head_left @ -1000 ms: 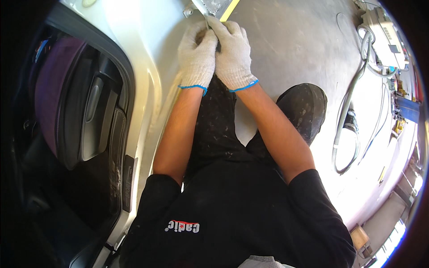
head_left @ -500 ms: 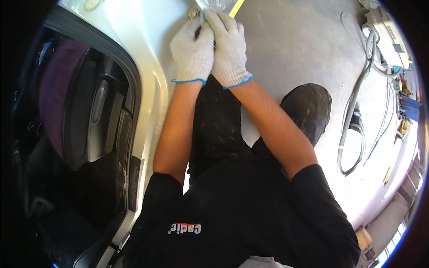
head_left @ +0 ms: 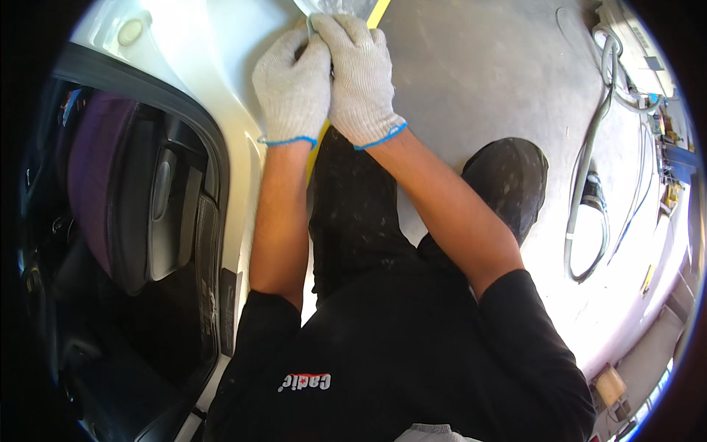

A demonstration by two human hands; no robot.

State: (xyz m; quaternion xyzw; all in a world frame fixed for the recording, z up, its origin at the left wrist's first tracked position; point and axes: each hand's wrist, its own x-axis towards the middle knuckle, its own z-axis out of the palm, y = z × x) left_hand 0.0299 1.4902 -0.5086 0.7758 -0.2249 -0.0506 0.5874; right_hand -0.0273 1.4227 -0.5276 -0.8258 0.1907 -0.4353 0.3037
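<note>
My left hand, in a white knit glove with blue cuff, is closed at the edge of a white car body panel. My right hand, gloved alike, is pressed beside it, fingers bent over a thin pale piece at the top. What either hand grips is mostly hidden by the fingers. Just beyond them is a grey, scuffed piece with a yellow strip along its right side.
The open car doorway at left shows a dark interior with a seat. My knee is bent over the grey floor. At right lie hoses and cables beside a pale machine, with assorted items along the far edge.
Both hands, held together, have shifted left along the car panel. My fingers remain bent at the top piece.
</note>
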